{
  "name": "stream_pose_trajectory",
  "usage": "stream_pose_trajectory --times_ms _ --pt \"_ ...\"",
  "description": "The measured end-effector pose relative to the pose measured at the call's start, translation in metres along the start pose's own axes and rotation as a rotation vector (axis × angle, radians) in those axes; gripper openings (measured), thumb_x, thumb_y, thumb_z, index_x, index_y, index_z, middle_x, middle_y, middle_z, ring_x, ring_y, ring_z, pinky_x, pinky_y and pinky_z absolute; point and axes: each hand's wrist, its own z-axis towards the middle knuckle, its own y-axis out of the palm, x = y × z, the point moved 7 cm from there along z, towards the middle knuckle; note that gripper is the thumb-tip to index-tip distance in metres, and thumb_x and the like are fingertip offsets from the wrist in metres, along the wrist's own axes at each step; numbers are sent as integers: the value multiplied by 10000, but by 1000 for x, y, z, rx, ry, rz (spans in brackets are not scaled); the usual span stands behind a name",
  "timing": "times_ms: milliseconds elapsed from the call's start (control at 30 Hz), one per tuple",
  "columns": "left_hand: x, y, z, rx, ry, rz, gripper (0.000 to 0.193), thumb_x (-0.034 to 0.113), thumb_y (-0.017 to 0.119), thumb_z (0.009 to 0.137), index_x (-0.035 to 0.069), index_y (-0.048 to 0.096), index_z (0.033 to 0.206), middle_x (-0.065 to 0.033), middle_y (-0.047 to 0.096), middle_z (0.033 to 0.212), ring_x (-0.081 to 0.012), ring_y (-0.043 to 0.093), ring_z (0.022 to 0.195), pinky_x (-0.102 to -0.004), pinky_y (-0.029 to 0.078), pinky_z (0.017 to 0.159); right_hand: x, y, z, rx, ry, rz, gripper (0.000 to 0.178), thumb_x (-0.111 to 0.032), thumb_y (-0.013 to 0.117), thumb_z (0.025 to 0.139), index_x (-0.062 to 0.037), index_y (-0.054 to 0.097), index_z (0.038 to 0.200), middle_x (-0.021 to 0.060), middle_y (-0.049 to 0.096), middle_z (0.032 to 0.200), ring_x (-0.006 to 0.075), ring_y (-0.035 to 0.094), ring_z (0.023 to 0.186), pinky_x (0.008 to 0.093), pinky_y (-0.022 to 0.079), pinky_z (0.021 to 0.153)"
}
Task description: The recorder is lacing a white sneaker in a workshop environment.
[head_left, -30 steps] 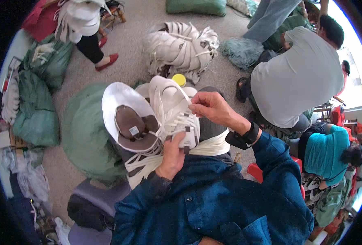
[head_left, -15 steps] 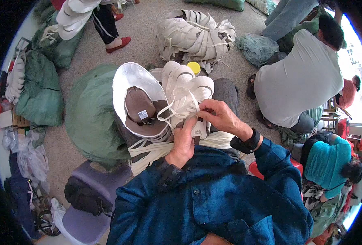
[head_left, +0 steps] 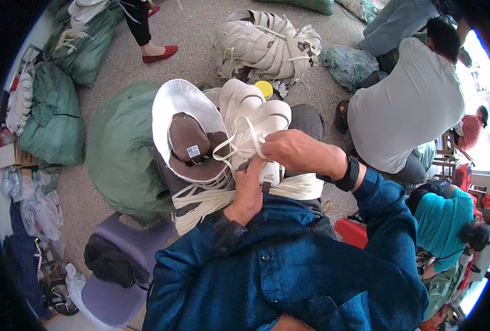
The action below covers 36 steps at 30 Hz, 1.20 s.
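My left hand [head_left: 247, 190] is closed on the tongue end of an off-white shoe upper [head_left: 271, 171], its thumb lying along the eyelets. My right hand [head_left: 289, 151] is just right of it, fingers pinched at the lacing; a flat cream shoelace [head_left: 250, 128] loops up beside the fingertips. Exactly what the pinch holds is partly hidden. More pale uppers [head_left: 239, 96] lie stacked beyond my hands. A bundle of loose cream laces [head_left: 300, 187] rests across my lap below them. To the left stands a white, bucket-shaped thing [head_left: 165, 105] with a brown, labelled fabric piece [head_left: 187, 135] inside.
Beyond my knees lie a tied bundle of pale uppers [head_left: 267, 47] and a yellow round lid [head_left: 264, 89]. A big green sack [head_left: 120, 149] is at my left, near a purple chair [head_left: 115, 295]. A person in a grey shirt [head_left: 405, 105] sits at the right.
My right hand has turned over, its back now upward, with wrist and forearm raised. My left hand keeps its hold. At the upper left, the white stack a standing person carried is lower beside the sacks.
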Motion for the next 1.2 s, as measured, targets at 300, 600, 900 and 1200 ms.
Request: stream_pose_trajectory --times_ms 300,600,900,1200 --pt "2 0 -5 -23 -5 140 268 145 658 933 110 651 1198 -4 674 1095 -119 644 955 -288 523 779 15 4 -3 115 11 184 127 -119 635 847 7 626 855 205 647 810 412 637 791 472 505 676" --pt "-1 0 0 37 -12 43 247 146 678 922 86 663 1162 4 685 1046 -111 653 877 -270 527 696 34 12 -26 236 318 408 157 -134 676 942 18 635 948 60 590 743 106 531 692 304 459 618" --pt "-4 -13 0 112 -40 89 313 224 684 906 79 671 1183 -7 685 1040 -117 647 864 -278 509 671 10 7 -4 157 -61 56 86 -93 630 838 -35 567 835 175 566 802 398 607 785 493 494 683" --pt "-21 -26 -1 -23 -44 186 281 137 651 927 108 631 1206 2 667 1107 -143 648 996 -326 527 794 -3 25 10 -272 -55 -338 122 -134 615 858 -17 611 827 193 647 759 403 664 766 478 524 663"
